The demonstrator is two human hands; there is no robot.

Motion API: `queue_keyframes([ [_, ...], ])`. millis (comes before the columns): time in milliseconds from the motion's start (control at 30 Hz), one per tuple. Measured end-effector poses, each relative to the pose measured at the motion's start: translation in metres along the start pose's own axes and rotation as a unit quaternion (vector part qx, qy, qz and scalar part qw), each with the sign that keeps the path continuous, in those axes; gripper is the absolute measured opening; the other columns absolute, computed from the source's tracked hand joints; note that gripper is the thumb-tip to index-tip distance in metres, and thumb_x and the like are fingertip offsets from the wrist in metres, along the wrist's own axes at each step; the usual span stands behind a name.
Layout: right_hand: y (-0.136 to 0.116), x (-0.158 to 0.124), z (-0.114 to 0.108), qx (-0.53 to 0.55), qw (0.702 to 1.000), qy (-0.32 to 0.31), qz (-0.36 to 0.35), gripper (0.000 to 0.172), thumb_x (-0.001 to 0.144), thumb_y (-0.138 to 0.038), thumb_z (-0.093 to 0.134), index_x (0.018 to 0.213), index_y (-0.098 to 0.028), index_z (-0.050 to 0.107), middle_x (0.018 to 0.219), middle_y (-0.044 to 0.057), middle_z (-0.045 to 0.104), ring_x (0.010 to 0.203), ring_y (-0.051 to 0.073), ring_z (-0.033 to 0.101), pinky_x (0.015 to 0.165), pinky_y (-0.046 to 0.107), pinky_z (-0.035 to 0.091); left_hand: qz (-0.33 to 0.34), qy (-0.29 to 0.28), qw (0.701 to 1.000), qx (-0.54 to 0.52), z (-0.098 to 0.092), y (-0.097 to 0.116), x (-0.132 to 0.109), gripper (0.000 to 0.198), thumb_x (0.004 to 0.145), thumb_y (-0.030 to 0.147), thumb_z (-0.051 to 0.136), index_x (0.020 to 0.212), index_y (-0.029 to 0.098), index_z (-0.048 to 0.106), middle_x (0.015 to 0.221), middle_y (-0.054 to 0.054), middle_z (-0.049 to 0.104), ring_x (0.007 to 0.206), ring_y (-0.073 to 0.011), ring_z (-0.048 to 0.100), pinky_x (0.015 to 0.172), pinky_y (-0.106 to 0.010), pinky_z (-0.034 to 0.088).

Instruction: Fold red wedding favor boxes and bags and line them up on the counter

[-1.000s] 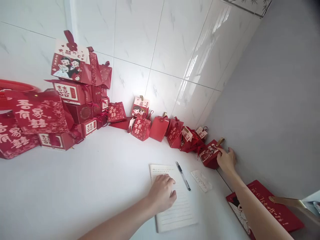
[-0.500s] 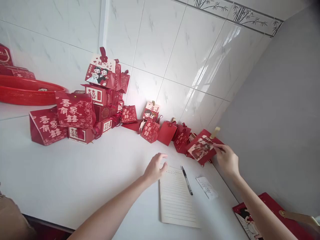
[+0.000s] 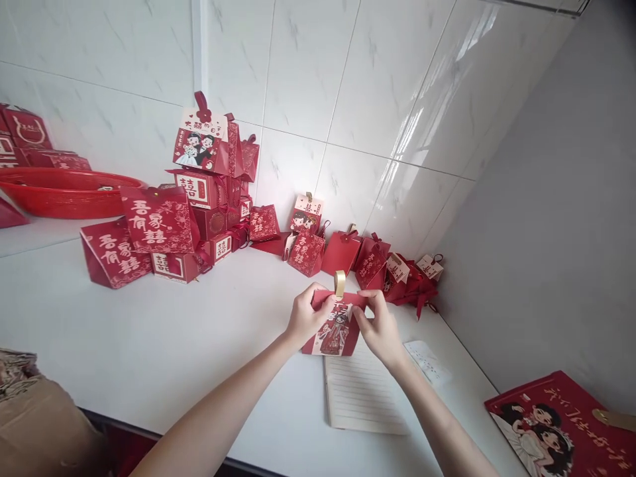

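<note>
Both hands grip a small red gift box [image 3: 334,331] with a cartoon figure printed on its front and a gold ribbon loop on top. My left hand [image 3: 309,317] pinches its upper left edge, and my right hand [image 3: 380,326] holds its upper right edge. Upright, the box hovers over the top of an open lined notebook [image 3: 365,401]. It hides the notebook's upper part, and the pen is out of sight. A small white paper slip [image 3: 428,361] lies beyond my right wrist.
Stacked red boxes [image 3: 206,192] stand at left against the tiled wall, and a row of smaller boxes [image 3: 308,253] runs rightward. Farther left is a red plastic basin [image 3: 74,199]. A large red gift bag [image 3: 566,424] is at lower right, a cardboard box [image 3: 44,424] at lower left.
My right hand has brought the red gift box from the right end of the row to above the notebook. My left hand, empty before, now grips it too. The view has shifted slightly.
</note>
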State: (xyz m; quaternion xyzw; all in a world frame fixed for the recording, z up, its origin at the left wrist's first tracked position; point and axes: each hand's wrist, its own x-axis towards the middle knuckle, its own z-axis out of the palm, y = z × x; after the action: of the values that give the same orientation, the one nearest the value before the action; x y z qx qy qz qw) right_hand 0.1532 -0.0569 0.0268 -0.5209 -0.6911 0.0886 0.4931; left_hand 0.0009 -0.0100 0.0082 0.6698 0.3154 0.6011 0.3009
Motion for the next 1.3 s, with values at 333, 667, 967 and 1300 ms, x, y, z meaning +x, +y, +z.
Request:
queue_keyframes([
  [333, -0.015, 0.026, 0.002, -0.030, 0.993, -0.045, -0.106, 0.010, 0.085, -0.023, 0.049, 0.080, -0.019, 0.057, 0.073, 0.000, 0.061, 0.061, 0.015, 0.055, 0.060, 0.027, 0.046, -0.007, -0.012, 1.000, -0.011, -0.006, -0.003, 0.006, 0.018, 0.079, 0.029, 0.052, 0.067, 0.018, 0.046, 0.058, 0.005, 0.049, 0.054, -0.0099, 0.048, 0.054, -0.020, 0.040],
  [667, -0.012, -0.012, 0.015, 0.007, 0.986, 0.086, -0.143, 0.013, 0.091, -0.016, 0.048, 0.090, -0.021, 0.060, 0.076, 0.002, 0.053, 0.063, 0.014, 0.052, 0.055, 0.026, 0.045, 0.103, -0.068, 0.992, 0.014, -0.009, 0.014, 0.004, 0.018, 0.074, 0.023, 0.059, 0.080, 0.021, 0.042, 0.071, 0.003, 0.058, 0.054, -0.0094, 0.055, 0.046, -0.019, 0.043],
  [967, -0.017, -0.013, 0.007, 0.029, 0.976, 0.120, -0.181, 0.016, 0.089, -0.011, 0.047, 0.086, -0.020, 0.059, 0.076, 0.003, 0.054, 0.069, 0.016, 0.053, 0.060, 0.030, 0.046, 0.280, -0.082, 0.955, 0.047, -0.005, 0.021, 0.001, 0.011, 0.084, 0.010, 0.053, 0.088, 0.019, 0.057, 0.073, 0.001, 0.057, 0.062, -0.0086, 0.054, 0.055, -0.020, 0.045],
  [1300, -0.013, -0.014, 0.009, 0.040, 0.980, 0.098, -0.168, 0.016, 0.089, -0.013, 0.044, 0.088, -0.020, 0.059, 0.076, 0.002, 0.052, 0.069, 0.016, 0.052, 0.060, 0.030, 0.044, 0.327, -0.088, 0.935, 0.108, -0.013, 0.029, 0.010, 0.026, 0.081, 0.009, 0.051, 0.096, 0.019, 0.068, 0.077, -0.003, 0.059, 0.073, -0.0143, 0.054, 0.064, -0.028, 0.050],
])
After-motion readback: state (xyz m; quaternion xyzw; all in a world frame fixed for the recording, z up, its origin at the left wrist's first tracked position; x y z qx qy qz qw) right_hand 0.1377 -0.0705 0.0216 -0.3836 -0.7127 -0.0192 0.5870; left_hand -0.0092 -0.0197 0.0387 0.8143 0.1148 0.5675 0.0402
